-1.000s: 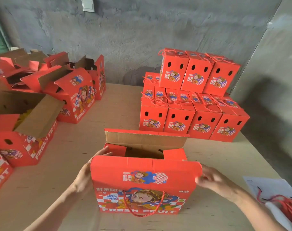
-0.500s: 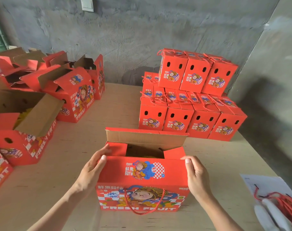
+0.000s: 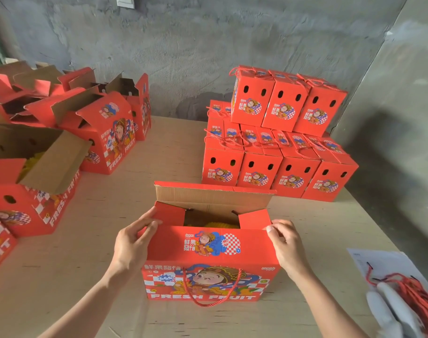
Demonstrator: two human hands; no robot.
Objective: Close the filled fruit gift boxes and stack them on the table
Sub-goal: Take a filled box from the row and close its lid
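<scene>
A red fruit gift box [image 3: 210, 272] with a rope handle stands near the table's front edge. Its top is partly open: the far cardboard flap [image 3: 213, 196] stands up, both side flaps are folded in, and yellow fruit [image 3: 222, 225] shows inside. The near printed flap leans inward over the opening. My left hand [image 3: 132, 242] holds the box's upper left corner, fingers over the left side flap. My right hand [image 3: 285, 242] pinches the upper right corner of the near flap. Closed red boxes [image 3: 279, 152] are stacked in two tiers at the back right.
Several open red boxes [image 3: 34, 181] with raised flaps crowd the table's left side. A sheet of paper [image 3: 379, 264] with a bundle of red rope handles [image 3: 413, 291] and a white object lies at the front right. A grey wall stands behind.
The near flap has been folded further inward over the opening. Both hands slid up to the box's top corners, the right hand from the side edge to the upper right corner.
</scene>
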